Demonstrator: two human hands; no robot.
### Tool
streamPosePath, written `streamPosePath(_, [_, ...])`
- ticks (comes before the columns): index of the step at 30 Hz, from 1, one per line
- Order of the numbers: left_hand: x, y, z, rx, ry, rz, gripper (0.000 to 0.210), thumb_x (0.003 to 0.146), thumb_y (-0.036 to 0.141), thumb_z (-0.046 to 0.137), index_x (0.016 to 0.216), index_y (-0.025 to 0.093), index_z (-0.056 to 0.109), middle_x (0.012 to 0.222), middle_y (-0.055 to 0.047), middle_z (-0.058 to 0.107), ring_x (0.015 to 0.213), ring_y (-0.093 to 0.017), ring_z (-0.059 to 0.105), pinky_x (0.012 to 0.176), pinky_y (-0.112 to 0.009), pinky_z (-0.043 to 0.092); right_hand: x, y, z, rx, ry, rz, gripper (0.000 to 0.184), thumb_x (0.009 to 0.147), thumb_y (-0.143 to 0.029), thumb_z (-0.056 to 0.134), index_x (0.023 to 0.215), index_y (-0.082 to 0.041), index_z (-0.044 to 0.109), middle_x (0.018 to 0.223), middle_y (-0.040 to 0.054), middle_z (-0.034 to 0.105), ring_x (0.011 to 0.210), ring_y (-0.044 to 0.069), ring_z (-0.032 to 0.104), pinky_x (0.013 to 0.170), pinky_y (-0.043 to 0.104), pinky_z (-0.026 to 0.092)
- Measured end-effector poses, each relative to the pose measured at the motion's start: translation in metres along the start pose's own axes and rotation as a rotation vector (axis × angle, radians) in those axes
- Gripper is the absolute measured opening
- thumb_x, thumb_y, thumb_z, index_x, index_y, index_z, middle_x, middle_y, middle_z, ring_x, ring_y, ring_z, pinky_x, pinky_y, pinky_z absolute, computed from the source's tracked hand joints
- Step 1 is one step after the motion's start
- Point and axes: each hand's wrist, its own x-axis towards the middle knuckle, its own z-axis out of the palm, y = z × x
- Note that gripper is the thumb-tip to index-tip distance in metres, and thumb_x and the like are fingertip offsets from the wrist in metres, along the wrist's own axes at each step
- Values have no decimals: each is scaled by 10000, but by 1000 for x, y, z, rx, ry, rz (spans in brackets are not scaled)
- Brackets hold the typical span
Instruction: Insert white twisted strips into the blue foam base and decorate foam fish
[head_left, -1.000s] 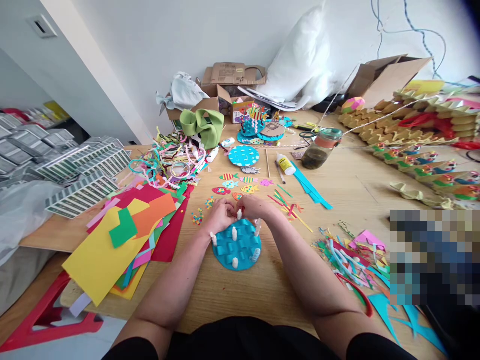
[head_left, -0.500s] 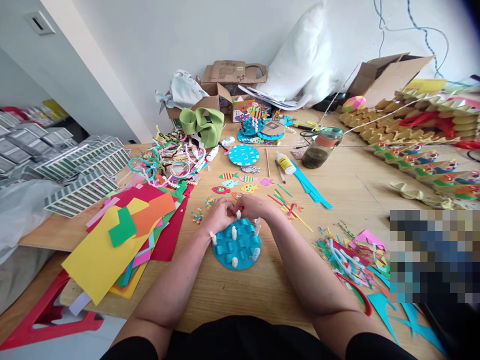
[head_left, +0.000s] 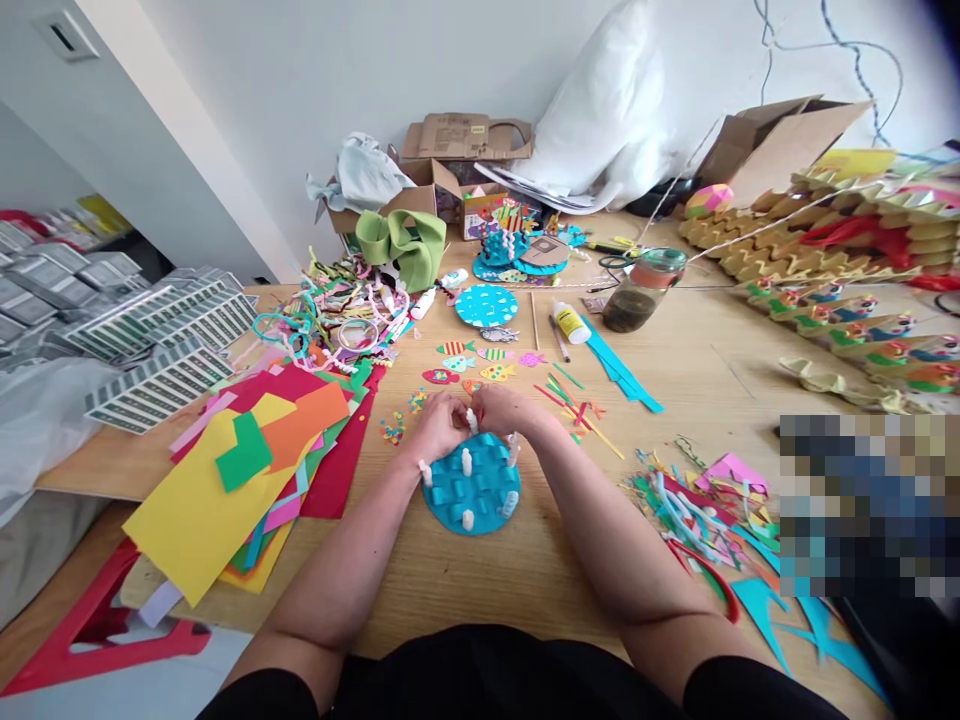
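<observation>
A round blue disc (head_left: 459,518) with raised, looped paper strips lies on the table in front of me. Several white coiled pieces stand on it, one of them a coil (head_left: 467,462) near its middle. At the disc's far edge my left hand (head_left: 441,422) and my right hand (head_left: 501,410) meet, fingers pinched together. Between them another white coil (head_left: 472,420) shows, tilted slightly. The fingertips are largely hidden, so what each hand grips cannot be made out. Just beyond lie paper fish, including a yellow fish (head_left: 497,372) and a red fish (head_left: 441,377).
Coloured paper sheets (head_left: 180,500) pile up at left, beside a tangle of pipe cleaners (head_left: 337,310). Farther back are a glue bottle (head_left: 571,324), blue strips (head_left: 619,370) and a glass jar (head_left: 645,290). Paper scraps (head_left: 697,520) and red-handled scissors (head_left: 709,580) lie right.
My hands stay together at the disc's far edge. The white coil between them has tilted and shows a little taller. The whole view has shifted slightly.
</observation>
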Motion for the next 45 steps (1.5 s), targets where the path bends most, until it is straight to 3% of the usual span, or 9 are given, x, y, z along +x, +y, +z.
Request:
streamPosePath(10, [0,-2,2,15,25,-3,121,614,205,726,647,167,617,762,-22,591,856,-194,543,798,-313,427,-2,3,0,9,-2,-11,256,657,-187,560,851,-154,722,773,62,713,633,151,614,476,208,327])
streamPosePath(20, [-1,1,-1,5,-17,-16,92,630,179,708,703,169,652,837,-37,616,918,-216,545,859,-332,421,5,2,4,44,5,16,286,633,-133,597,886,-127,731,890,126,714,798,232,651,577,233,402])
streamPosePath(25, [-3,0,0,-25,7,-17,119,625,211,731,652,167,625,847,-39,617,930,-214,545,851,-329,428,-6,4,-5,108,-16,7,283,662,-101,581,895,-166,728,822,51,718,726,163,643,535,190,386])
streamPosePath(34, [-1,-6,1,-35,-5,4,131,619,222,736,659,171,623,846,-24,612,917,-211,554,835,-323,419,-29,15,-26,258,25,-221,401,651,-195,717,1051,-209,698,916,31,655,816,156,587,646,200,402])
streamPosePath(39, [2,-14,5,-61,-6,31,150,643,269,721,665,166,615,795,-15,626,875,-201,565,813,-322,415,-34,11,-29,329,66,-256,226,704,-239,686,919,-195,741,842,28,649,761,144,567,614,200,382])
streamPosePath(45, [3,-20,1,-158,-62,18,161,617,232,744,717,172,633,837,-17,649,906,-203,576,852,-336,417,-30,12,-26,316,94,-243,211,718,-229,663,904,-173,746,782,24,652,696,128,553,579,195,362])
